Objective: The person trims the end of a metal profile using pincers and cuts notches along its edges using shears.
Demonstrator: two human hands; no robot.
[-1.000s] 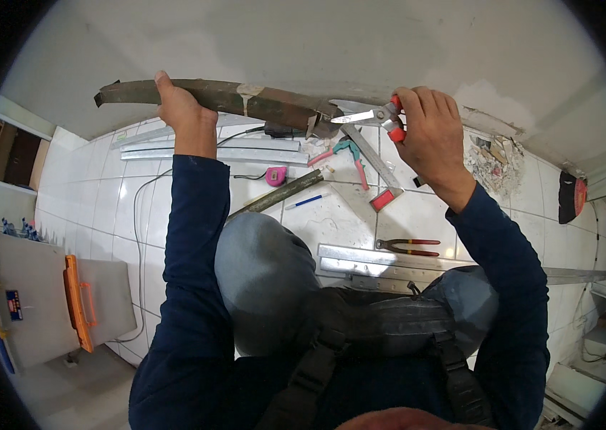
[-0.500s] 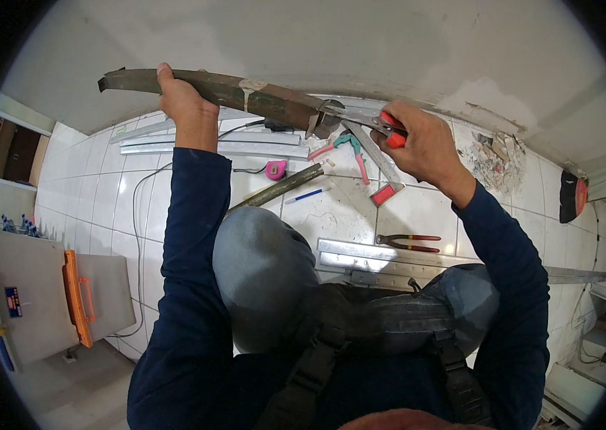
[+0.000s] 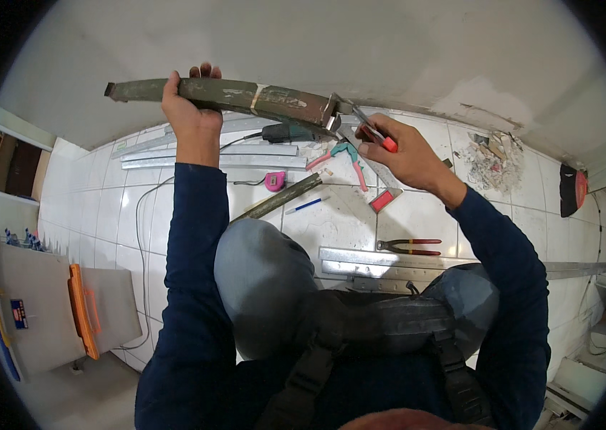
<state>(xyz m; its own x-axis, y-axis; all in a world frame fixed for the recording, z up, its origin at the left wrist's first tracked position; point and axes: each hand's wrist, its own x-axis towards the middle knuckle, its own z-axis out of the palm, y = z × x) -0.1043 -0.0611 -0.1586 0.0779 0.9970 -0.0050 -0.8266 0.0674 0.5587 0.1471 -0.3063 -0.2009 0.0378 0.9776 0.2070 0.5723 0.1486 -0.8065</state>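
The olive-green metal channel [image 3: 235, 96] is held aloft near the wall [image 3: 303, 43], clamped left of its middle in the left hand [image 3: 192, 115], whose fingertips, hidden in the frame half a second earlier, are now seen past its far edge. The red-handled metal snips [image 3: 369, 123] are gripped in the right hand [image 3: 412, 152], now turned more edge-on, with their blades at the channel's right end. The channel is rolled to a broader face, and more of the power tool [image 3: 288, 133] beneath is exposed.
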